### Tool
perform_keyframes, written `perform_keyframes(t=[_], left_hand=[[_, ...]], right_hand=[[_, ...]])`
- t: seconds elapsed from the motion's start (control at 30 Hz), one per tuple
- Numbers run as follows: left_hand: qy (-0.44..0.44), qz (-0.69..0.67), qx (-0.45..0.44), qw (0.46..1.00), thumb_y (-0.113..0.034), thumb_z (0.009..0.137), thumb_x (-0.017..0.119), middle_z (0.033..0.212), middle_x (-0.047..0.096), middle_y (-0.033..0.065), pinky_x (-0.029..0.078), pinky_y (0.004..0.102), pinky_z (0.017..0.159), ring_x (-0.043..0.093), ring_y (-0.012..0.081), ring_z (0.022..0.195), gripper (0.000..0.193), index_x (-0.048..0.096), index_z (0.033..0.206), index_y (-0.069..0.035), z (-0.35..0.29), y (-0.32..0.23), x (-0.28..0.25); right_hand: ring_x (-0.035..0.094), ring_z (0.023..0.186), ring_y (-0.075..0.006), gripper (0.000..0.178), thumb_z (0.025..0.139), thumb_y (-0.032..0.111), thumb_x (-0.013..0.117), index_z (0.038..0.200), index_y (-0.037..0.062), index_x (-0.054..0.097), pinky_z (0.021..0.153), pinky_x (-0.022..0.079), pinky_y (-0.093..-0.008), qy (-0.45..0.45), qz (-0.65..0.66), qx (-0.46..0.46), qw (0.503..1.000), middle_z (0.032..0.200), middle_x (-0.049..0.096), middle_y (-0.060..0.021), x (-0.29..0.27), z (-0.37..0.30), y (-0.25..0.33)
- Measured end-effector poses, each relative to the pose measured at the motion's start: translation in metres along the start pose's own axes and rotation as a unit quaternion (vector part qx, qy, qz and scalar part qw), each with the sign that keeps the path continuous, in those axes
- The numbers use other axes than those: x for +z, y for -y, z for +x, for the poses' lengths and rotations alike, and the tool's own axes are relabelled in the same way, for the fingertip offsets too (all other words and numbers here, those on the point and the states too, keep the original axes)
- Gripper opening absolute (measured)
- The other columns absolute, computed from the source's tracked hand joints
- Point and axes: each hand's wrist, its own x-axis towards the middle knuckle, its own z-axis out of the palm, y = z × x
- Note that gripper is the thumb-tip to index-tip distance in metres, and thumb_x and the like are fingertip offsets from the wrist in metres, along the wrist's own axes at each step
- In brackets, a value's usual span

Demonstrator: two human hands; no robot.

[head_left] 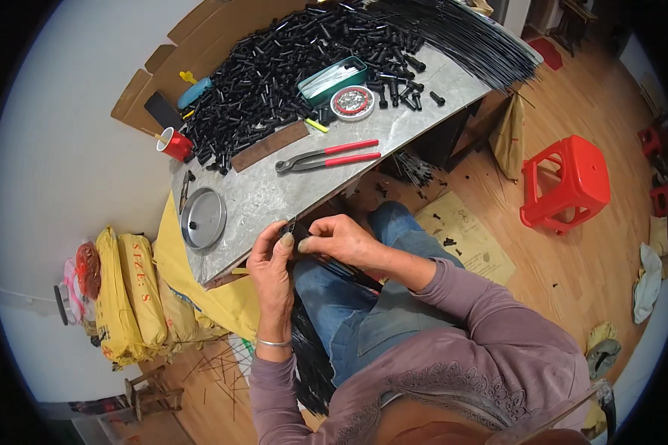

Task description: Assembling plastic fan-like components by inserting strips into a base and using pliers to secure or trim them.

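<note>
Both my hands meet just off the table's near edge, above my lap. My left hand (273, 256) is closed, thumb and fingers pinching a small black part (298, 231). My right hand (343, 240) pinches at the same part from the right, fingertips close to the left thumb. The part's exact shape is mostly hidden by the fingers. Thin black rods (352, 273) lie across my lap below the right hand. Nearest on the table are end-cutting pincers (330, 157) with red handles, and a round metal dish (203, 217) with a small black piece in it.
A big heap of black plastic parts (260, 89) covers the table's back, beside a bundle of long black rods (475, 44). A green tray (323, 93), a round tub of metal bits (352, 102) and a red cup (174, 144) stand there. A red stool (571, 178) is at right.
</note>
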Motion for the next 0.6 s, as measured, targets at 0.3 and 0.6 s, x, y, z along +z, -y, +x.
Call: perform_keyframes(t=[0.3, 0.6], left_hand=[[0.002, 0.03, 0.033, 0.999, -0.008, 0.087, 0.066, 0.088, 0.061, -0.0003, 0.042, 0.0196, 0.064, 0.051, 0.0063, 0.071, 0.026, 0.063, 0.112, -0.001, 0.0, -0.002, 0.005], [0.064, -0.072, 0.005, 0.995, -0.012, 0.087, 0.067, 0.096, 0.062, 0.0001, 0.042, 0.0195, 0.07, 0.052, 0.0064, 0.079, 0.028, 0.064, 0.113, -0.001, -0.003, 0.011, -0.002]], right_hand=[[0.048, 0.059, -0.0048, 0.019, 0.089, 0.015, 0.06, 0.081, -0.0022, 0.063, 0.053, 0.041, -0.0234, -0.057, -0.135, -0.099, 0.984, 0.063, 0.057, 0.0006, 0.004, -0.017, 0.02], [0.051, 0.06, -0.0061, 0.022, 0.087, 0.017, 0.065, 0.075, -0.0009, 0.062, 0.053, 0.041, -0.0241, 0.016, -0.023, 0.003, 1.0, 0.064, 0.058, -0.0002, -0.012, -0.008, 0.015]])
